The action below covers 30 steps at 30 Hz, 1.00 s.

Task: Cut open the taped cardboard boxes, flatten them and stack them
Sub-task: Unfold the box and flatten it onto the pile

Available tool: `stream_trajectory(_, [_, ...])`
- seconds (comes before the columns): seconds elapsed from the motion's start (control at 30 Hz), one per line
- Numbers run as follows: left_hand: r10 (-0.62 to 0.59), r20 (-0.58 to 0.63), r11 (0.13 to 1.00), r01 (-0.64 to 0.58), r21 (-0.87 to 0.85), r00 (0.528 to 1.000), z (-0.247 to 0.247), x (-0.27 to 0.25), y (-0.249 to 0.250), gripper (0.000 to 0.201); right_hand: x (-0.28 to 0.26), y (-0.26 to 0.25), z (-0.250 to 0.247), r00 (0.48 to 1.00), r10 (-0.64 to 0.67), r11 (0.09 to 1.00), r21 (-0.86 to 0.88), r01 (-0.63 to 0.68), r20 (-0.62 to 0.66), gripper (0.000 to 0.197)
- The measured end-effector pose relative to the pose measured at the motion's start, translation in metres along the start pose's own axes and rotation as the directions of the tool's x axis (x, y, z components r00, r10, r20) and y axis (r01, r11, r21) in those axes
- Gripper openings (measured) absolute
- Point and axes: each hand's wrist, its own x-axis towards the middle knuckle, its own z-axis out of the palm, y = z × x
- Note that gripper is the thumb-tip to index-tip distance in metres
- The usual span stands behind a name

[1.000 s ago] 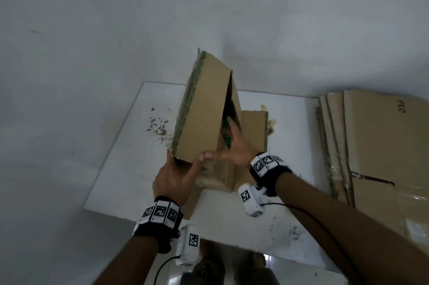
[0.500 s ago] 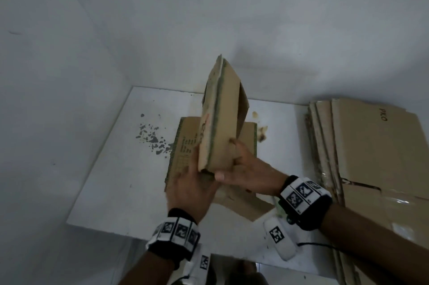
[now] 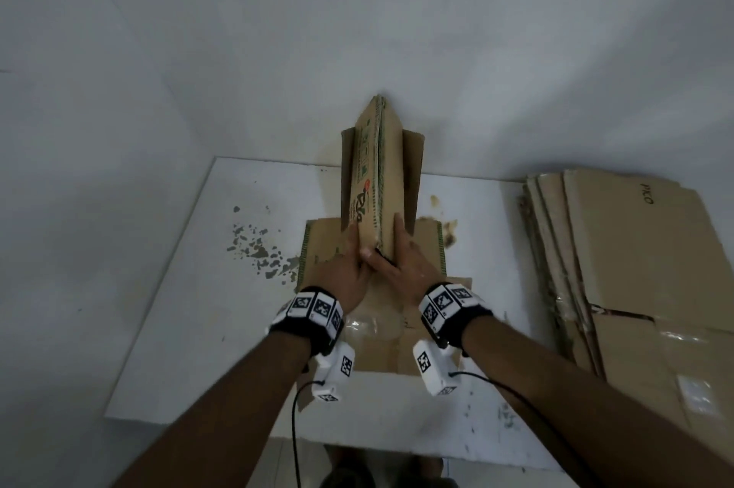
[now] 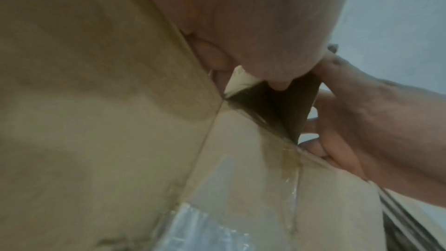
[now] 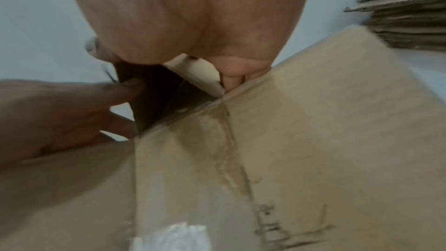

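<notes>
While standing upright, collapsed box (image 3: 377, 178) is pinched between left hand (image 3: 341, 273) and right hand (image 3: 409, 269).

Bare utility or storage corner: plain white walls (image 3: 357, 31) meet behind a stained white worktop (image 3: 190, 328). Flattened cardboard stack (image 3: 635, 269) at 3 o'clock suggests packing space.
</notes>
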Motion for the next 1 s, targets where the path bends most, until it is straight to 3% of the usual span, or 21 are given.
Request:
stream_trajectory(0.1, [0.025,0.01,0.999,-0.026,0.047,1.0,0.014,-0.005,-0.022,0.06,-0.003,0.029,0.011,1.0,-0.001,1.0,-0.003,0.001,0.02,0.102])
stream_trajectory(0.2, [-0.138,0.023,0.99,0.137,0.043,0.99,0.037,-0.009,-0.044,0.039,-0.011,0.057,0.027,0.996,0.092,0.995,-0.023,-0.092,-0.002,0.081])
stream_trajectory(0.27, [-0.281,0.056,0.958,0.276,0.074,0.958,0.052,-0.008,-0.063,0.053,-0.018,0.069,0.036,0.957,0.219,0.976,0.028,-0.218,-0.189,0.078])
stream_trajectory(0.3, [-0.334,0.037,0.938,0.328,0.112,0.942,0.057,-0.008,-0.075,0.063,-0.02,0.076,0.038,0.907,0.29,0.957,0.065,-0.284,-0.307,0.071])
stream_trajectory(0.37, [-0.483,-0.044,0.864,0.484,0.139,0.875,0.061,-0.008,-0.097,0.071,-0.017,0.086,0.034,0.804,0.419,0.905,0.121,-0.408,-0.422,0.041])
stream_trajectory(0.4, [-0.575,-0.077,0.812,0.58,0.071,0.815,0.06,-0.01,-0.105,0.07,-0.014,0.092,0.028,0.769,0.47,0.878,0.146,-0.455,-0.432,0.033])
stream_trajectory(0.47, [-0.717,-0.125,0.697,0.705,-0.131,0.686,0.053,-0.007,-0.119,0.082,-0.008,0.098,0.015,0.705,0.531,0.841,0.189,-0.508,-0.47,0.066])
stream_trajectory(0.5, [-0.72,-0.161,0.694,0.699,-0.173,0.675,0.048,-0.001,-0.122,0.088,-0.004,0.1,0.012,0.683,0.515,0.838,0.135,-0.529,-0.517,0.076])
stream_trajectory(0.53, [-0.669,-0.201,0.743,0.647,-0.169,0.715,0.042,0.01,-0.123,0.089,0.002,0.097,0.007,0.695,0.467,0.84,0.028,-0.542,-0.547,0.078])
stream_trajectory(0.6, [-0.441,-0.257,0.897,0.433,-0.091,0.86,0.03,0.041,-0.115,0.074,0.02,0.088,0.003,0.798,0.288,0.863,-0.217,-0.455,-0.529,0.072])
stream_trajectory(0.67, [-0.199,-0.188,0.98,0.197,-0.027,0.962,0.022,0.075,-0.097,0.06,0.044,0.069,-0.004,0.899,0.119,0.862,-0.406,-0.304,-0.421,0.07])
stream_trajectory(0.7, [-0.102,-0.125,0.994,0.105,0.012,0.987,0.02,0.094,-0.088,0.063,0.06,0.063,-0.005,0.935,0.064,0.843,-0.482,-0.237,-0.349,0.073])
stream_trajectory(0.8, [0.032,0.019,0.986,-0.035,0.162,0.999,0.019,0.153,-0.079,0.092,0.123,0.058,-0.01,0.987,0.045,0.745,-0.653,-0.135,-0.153,0.092])
stream_trajectory(0.9, [-0.005,0.116,0.929,-0.038,0.368,0.993,0.034,0.208,-0.092,0.122,0.189,0.07,-0.019,0.993,0.099,0.695,-0.709,-0.12,-0.072,0.104])
stream_trajectory(1.0, [0.003,0.153,0.912,-0.065,0.406,0.988,0.055,0.232,-0.108,0.141,0.223,0.096,-0.018,0.995,0.088,0.646,-0.757,-0.096,-0.051,0.107])
